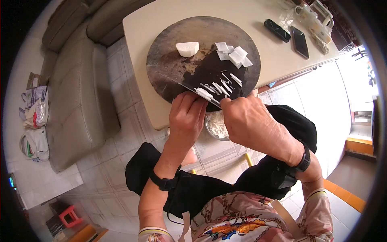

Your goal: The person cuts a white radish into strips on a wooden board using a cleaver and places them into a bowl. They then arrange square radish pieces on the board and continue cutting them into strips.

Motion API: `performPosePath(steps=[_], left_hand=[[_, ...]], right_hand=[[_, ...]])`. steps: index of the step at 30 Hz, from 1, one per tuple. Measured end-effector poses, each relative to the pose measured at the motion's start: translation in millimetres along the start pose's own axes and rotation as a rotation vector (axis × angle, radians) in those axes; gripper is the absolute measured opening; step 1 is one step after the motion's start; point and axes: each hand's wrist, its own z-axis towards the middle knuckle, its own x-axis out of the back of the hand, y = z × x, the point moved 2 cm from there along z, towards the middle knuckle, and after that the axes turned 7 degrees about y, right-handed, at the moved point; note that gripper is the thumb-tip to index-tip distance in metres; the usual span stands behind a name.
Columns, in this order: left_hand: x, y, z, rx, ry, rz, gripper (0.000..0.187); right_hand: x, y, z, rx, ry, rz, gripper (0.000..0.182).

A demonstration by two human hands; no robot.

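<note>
My right hand (246, 117) is wrapped around the handle of a knife, whose thin blade (189, 86) slants across the near part of a round, dark-stained chopping board (165, 48). Close against the near side of that blade, my left hand (186, 111) has its fingers bent and pressed together; what lies beneath them is hidden. Thin white vegetable strips (221, 87) are scattered just past the blade. Farther back on the board are a half-round white vegetable chunk (187, 49) and a loose pile of thin white slices (238, 56).
Below the board's near edge, a bowl (218, 139) holds white shreds. The board rests on a cream table (139, 24). A dark case (277, 30) and a phone (299, 42) lie at the table's right. A grey sofa (76, 97) stands to the left.
</note>
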Motion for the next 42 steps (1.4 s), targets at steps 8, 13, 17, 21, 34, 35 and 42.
performPosePath(steps=[8,13,17,21,34,35,42], left_hand=[[3.9,3.4,-1.3,-0.015,-0.058,-0.003,0.021],[2.2,1.0,-5.3,-0.042,-0.028,-0.008,0.023],[3.0,1.7,-4.4,-0.061,-0.030,0.005,0.024],[5.9,3.8,-3.9,-0.049,-0.076,0.050,0.023],[5.8,2.2,-6.6,-0.052,-0.029,0.020,0.022],[5.7,2.7,-6.2,-0.056,-0.030,0.017,0.022],[7.1,5.9,-4.2,-0.051,-0.096,0.018,0.022]], right_hand=[[-6.4,3.4,6.7,0.076,0.160,0.050,0.006],[0.1,5.4,-2.6,0.029,0.090,0.074,0.008],[-1.3,1.5,-5.6,0.073,0.072,0.056,0.006],[-3.7,-6.0,-3.7,0.129,0.090,0.055,0.006],[0.4,2.2,-6.1,0.050,0.073,0.049,0.007],[-0.4,2.1,-6.9,0.050,0.062,0.063,0.007],[-7.6,-3.3,4.2,0.118,0.144,0.091,0.006]])
